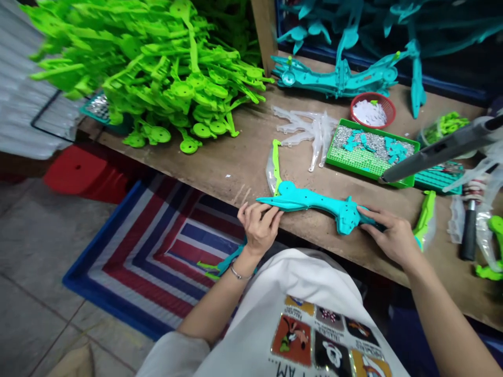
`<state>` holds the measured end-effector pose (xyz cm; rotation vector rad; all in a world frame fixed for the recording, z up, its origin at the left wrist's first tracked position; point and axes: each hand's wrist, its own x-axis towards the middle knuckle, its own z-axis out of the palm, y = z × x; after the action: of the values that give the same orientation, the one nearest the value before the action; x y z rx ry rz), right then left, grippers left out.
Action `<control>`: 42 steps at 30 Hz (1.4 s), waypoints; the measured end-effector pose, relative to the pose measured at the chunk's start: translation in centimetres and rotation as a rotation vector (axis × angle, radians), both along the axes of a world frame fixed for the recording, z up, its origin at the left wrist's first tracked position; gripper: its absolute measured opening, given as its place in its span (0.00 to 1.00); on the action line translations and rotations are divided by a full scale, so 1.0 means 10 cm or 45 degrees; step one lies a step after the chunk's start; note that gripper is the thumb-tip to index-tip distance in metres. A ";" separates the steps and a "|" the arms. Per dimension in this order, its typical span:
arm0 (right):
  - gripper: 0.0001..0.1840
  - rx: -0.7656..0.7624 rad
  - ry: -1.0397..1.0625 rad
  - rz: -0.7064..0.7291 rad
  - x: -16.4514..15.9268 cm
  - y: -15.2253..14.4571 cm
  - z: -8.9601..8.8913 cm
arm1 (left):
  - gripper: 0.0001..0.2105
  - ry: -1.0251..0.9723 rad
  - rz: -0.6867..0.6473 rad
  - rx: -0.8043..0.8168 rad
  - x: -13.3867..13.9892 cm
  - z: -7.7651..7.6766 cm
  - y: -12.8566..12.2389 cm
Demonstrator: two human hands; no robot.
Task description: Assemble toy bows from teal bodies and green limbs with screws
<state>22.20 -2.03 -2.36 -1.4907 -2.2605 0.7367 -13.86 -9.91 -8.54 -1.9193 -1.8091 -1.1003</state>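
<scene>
- From here, the left hand [261, 222] is pinching one tip of the turquoise plastic piece [314, 200].
- The right hand [391, 234] grasps its opposite end.
- The piece sits at the tabletop's [220, 162] near edge, before the green tray [363, 175].

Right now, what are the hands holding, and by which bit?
A long turquoise piece: the left hand holds it near its pointed end, and the right hand holds its opposite end.
</scene>
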 end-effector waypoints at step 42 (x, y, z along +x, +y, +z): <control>0.22 0.073 -0.020 0.005 -0.09 -0.06 0.04 | 0.22 0.692 -1.151 -0.755 0.78 0.73 1.17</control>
<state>21.29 -2.65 -1.98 -1.4711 -2.2770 0.6574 -6.01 1.77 -1.21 -3.1267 -0.9972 -0.0959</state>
